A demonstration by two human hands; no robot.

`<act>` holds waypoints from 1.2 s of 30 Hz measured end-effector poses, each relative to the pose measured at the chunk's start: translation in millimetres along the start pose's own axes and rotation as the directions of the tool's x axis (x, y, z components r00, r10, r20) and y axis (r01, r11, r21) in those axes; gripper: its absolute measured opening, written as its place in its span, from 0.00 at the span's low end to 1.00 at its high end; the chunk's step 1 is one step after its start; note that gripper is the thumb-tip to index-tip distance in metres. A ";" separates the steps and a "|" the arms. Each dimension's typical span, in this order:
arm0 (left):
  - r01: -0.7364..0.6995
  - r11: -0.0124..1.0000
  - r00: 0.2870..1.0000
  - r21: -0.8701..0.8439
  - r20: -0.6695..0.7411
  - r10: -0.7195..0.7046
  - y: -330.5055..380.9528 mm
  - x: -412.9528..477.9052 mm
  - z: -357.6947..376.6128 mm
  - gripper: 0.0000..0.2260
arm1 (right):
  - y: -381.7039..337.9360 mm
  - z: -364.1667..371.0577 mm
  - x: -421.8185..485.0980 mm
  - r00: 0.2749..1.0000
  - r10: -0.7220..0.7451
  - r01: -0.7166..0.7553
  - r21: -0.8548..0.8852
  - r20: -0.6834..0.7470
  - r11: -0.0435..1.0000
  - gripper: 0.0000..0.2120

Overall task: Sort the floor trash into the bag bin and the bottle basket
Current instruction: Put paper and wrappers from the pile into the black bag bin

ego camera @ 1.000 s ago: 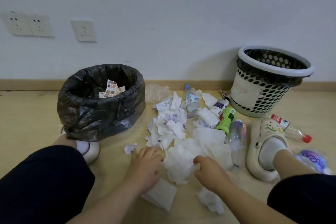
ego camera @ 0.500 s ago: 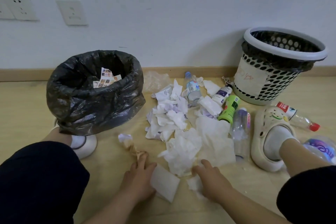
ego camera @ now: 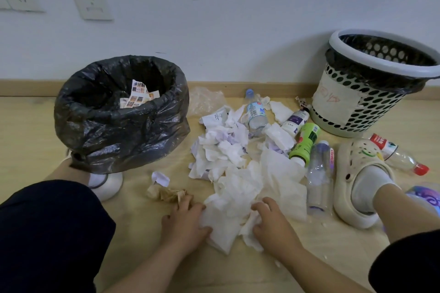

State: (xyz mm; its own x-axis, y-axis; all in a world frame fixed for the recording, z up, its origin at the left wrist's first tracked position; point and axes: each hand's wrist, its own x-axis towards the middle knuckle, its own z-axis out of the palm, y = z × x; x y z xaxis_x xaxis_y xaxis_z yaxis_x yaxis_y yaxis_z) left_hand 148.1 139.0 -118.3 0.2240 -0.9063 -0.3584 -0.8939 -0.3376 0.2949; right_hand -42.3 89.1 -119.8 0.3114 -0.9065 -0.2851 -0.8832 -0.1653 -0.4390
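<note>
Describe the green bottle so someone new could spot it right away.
Find the white holed basket by the wall. Bottles lie on the floor left of it. The green bottle is the only green one, between a white bottle and a clear bottle.

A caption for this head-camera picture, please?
Left hand and right hand gather crumpled white tissues between black-bagged bin and perforated white plastic basket.
</note>
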 end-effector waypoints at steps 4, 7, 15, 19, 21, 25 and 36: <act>-0.138 0.988 0.977 -0.076 -0.176 0.123 4.2 1.3 -2.1 0.16 | -10.8 -8.7 -4.6 0.989 0.000 -0.009 -0.061 -0.145 0.998 0.18; -0.147 0.948 0.929 -0.282 -0.368 0.035 12.4 -2.3 -14.4 0.08 | -23.3 -12.1 -5.3 0.980 -0.026 0.023 -0.019 -0.200 1.000 0.17; -0.091 0.342 0.937 -0.935 -0.197 -0.290 41.4 -8.5 -68.7 0.09 | -59.8 -26.3 -0.9 0.999 0.020 -0.045 0.607 0.048 0.794 0.28; 0.015 0.079 0.964 -0.997 -0.006 -0.266 48.8 -8.0 -76.2 0.11 | -69.0 -34.6 -6.8 0.982 -0.058 -0.102 0.768 0.178 0.632 0.20; 0.055 0.136 0.970 -0.989 0.021 -0.241 50.2 -4.2 -69.2 0.10 | -71.2 -35.6 -6.7 0.982 -0.054 -0.120 0.828 0.178 0.547 0.09; 0.212 0.481 0.976 -0.851 0.160 -0.146 58.0 -4.9 -58.2 0.13 | -70.0 -38.0 -5.1 0.994 0.020 -0.106 0.858 0.111 0.502 0.05; 0.219 0.186 0.923 -0.958 0.141 -0.358 37.7 12.5 -33.1 0.03 | -16.1 -26.5 -6.7 0.999 0.033 -0.032 0.057 -0.014 0.998 0.12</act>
State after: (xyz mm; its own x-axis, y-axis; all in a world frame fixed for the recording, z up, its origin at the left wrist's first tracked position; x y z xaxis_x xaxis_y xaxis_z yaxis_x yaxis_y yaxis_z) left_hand 130.0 106.5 -82.4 0.4715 -0.6800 -0.5615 0.2548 -0.5046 0.8249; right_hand -39.4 87.5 -88.2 0.2776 -0.9166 -0.2877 -0.8713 -0.1141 -0.4773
